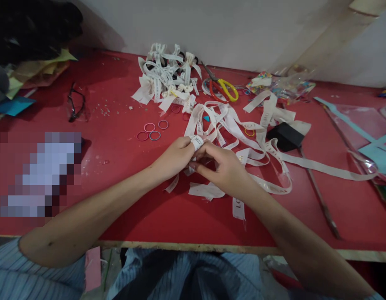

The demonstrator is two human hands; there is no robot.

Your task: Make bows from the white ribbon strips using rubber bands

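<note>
Ribbon (197,142), white with dark print (the word "BEST" shows), is wrapped round the fingers of the left hand (180,156), above the red table (133,216). That hand is closed, its thumb lying against the ribbon's edge. The right hand (222,164) meets it from the other side — fingers bent in, thumb beneath, tips touching or very near the left fingers. What those tips pinch, if anything, cannot be told, since the fingers hide it.

Around and beyond the right hand lies a loose tangle of long white strips (233,121), with short cut pieces (207,190) just beneath the hands. Past the left hand sit several thin, colored bands (153,131), pink, purple and blue. Farther back is a pile of ribbon bows (164,77), and scissors (216,80) with one red and one yellow handle lie just beside it. A clear plastic bag (283,87) rests near the wall. To the right, a black block (285,136) touches the tangle — glasses (74,112) lie well apart on the left.
</note>
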